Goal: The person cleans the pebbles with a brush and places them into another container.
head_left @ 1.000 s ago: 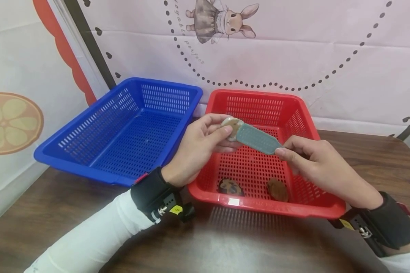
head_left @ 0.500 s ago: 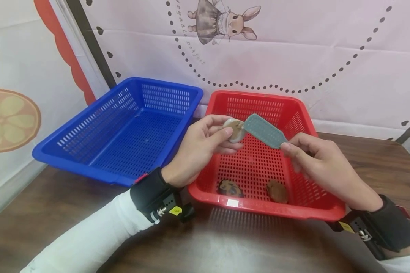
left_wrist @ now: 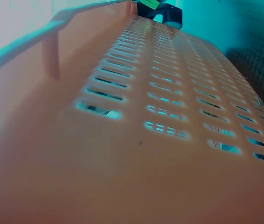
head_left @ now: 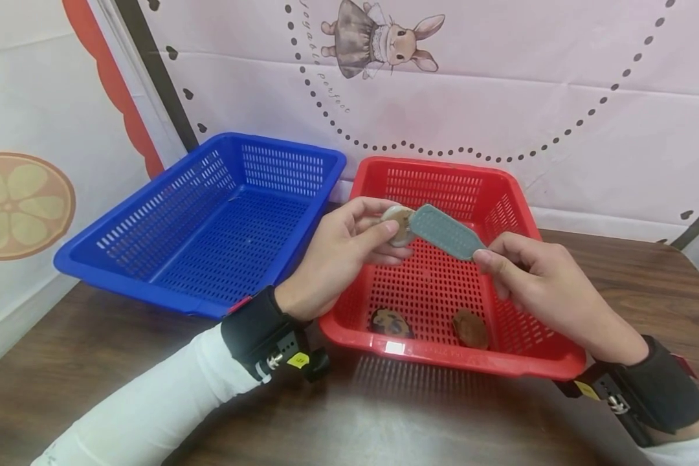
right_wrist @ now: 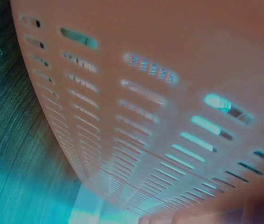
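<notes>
In the head view my left hand (head_left: 334,255) holds a flat, roundish brown-and-whitish piece (head_left: 403,222) between thumb and fingers, above the red basket (head_left: 451,360). With thumb and fingers, my right hand (head_left: 547,288) pinches the narrow end of a flat grey-green paddle-shaped tool (head_left: 445,233). Its broad end meets or overlaps the right edge of the round piece; contact is unclear. On the basket's floor lie a dark-blotched tan piece (head_left: 391,322) and a plain brown piece (head_left: 470,329). Neither hand is recognisable in the wrist views, where slotted basket walls fill most of the picture.
To the left on the wooden table (head_left: 384,421) stands a blue slotted basket (head_left: 210,301), close to the red one. Behind both baskets hangs a pink printed cloth (head_left: 501,90). The red basket's near rim lies between my two wrists.
The tool shifted up and right, away from the round piece, then came back down and left to its edge. My left hand stayed nearly still with the round piece.
</notes>
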`<state>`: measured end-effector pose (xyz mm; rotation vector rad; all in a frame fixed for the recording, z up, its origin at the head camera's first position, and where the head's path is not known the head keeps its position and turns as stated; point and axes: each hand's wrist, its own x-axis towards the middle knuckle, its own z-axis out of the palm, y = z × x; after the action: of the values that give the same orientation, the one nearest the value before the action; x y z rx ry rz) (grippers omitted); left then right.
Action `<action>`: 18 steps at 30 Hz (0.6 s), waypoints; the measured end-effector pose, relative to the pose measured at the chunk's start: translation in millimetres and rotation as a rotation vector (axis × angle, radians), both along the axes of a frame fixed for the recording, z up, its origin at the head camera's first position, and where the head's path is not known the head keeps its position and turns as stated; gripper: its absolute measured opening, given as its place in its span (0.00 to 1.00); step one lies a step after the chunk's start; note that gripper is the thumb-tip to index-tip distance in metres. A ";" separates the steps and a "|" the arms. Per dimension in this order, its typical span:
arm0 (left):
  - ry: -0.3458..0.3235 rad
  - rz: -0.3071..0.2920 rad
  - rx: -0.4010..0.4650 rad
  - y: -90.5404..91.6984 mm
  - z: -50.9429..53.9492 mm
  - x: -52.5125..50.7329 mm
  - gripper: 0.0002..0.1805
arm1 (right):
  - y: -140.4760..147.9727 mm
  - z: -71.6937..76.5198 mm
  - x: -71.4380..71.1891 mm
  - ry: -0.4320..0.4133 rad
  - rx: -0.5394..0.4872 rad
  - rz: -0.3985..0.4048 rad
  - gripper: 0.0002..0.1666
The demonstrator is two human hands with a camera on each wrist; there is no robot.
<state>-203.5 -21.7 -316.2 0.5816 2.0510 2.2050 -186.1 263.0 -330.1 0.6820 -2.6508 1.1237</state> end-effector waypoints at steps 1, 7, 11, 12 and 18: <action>0.002 -0.002 0.004 0.0 0.0 -0.2 0.16 | 0.1 0.2 0.0 -0.001 0.000 -0.006 0.06; 0.002 0.004 0.009 -0.7 -0.9 -0.5 0.16 | 0.8 -0.7 0.6 -0.005 -0.030 -0.007 0.05; -0.005 0.018 -0.007 -2.0 0.3 1.2 0.16 | 0.8 -2.1 0.5 0.002 -0.052 0.045 0.04; -0.006 0.019 -0.010 -2.1 0.5 1.5 0.16 | 0.8 -2.1 0.6 0.002 -0.049 0.057 0.04; 0.003 0.004 -0.012 -0.9 -0.9 0.5 0.15 | 0.9 -1.1 0.2 0.015 0.019 0.079 0.06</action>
<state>-203.0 -22.5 -317.0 0.5810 2.0671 2.1945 -185.9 263.9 -331.1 0.8021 -2.6468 1.1096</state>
